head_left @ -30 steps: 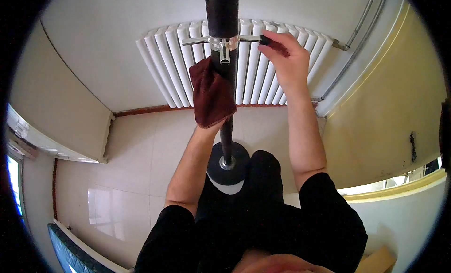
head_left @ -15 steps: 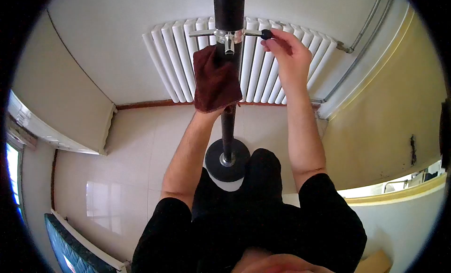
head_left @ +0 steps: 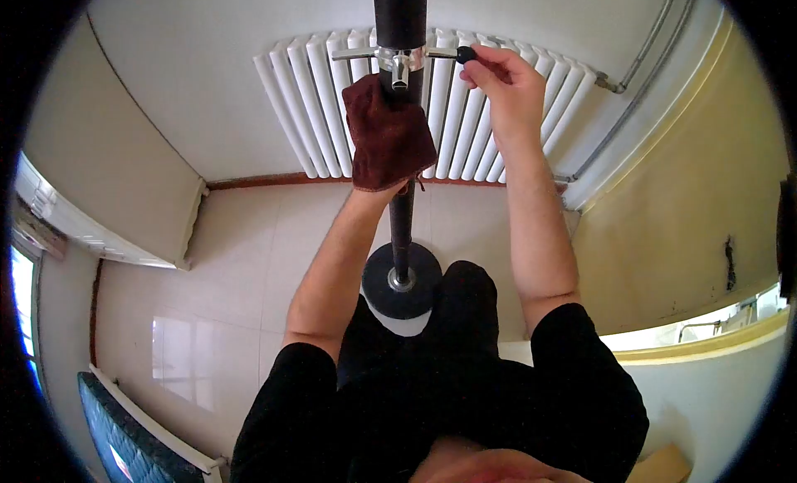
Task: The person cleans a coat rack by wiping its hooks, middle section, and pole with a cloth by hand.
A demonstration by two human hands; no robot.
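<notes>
A black pole (head_left: pixel 401 225) with a silver collar (head_left: pixel 400 59) and metal hooks, which looks like a coat stand, rises from a round black base (head_left: pixel 378 282). My left hand (head_left: pixel 400 189) is mostly hidden under a dark red cloth (head_left: pixel 388 138). Through that cloth it is closed around the pole just below the collar. With thumb and fingers, my right hand (head_left: pixel 516 88) pinches the black ball tip (head_left: pixel 466 55) of the right-hand hook. Another hook (head_left: pixel 354 55) sticks out to the left, and a third points toward me.
Behind the pole a white radiator (head_left: pixel 303 109) stands along the wall, with grey pipes (head_left: pixel 639 63) to its right. A yellowish door panel (head_left: pixel 681 225) is on the right. Light tiles (head_left: pixel 224 275) cover the floor, and a dark blue padded item (head_left: pixel 133 433) lies at lower left.
The collar and hooks have shifted slightly left and up in view. The cloth over my left hand has moved a little right. My right hand stays on the ball tip.
</notes>
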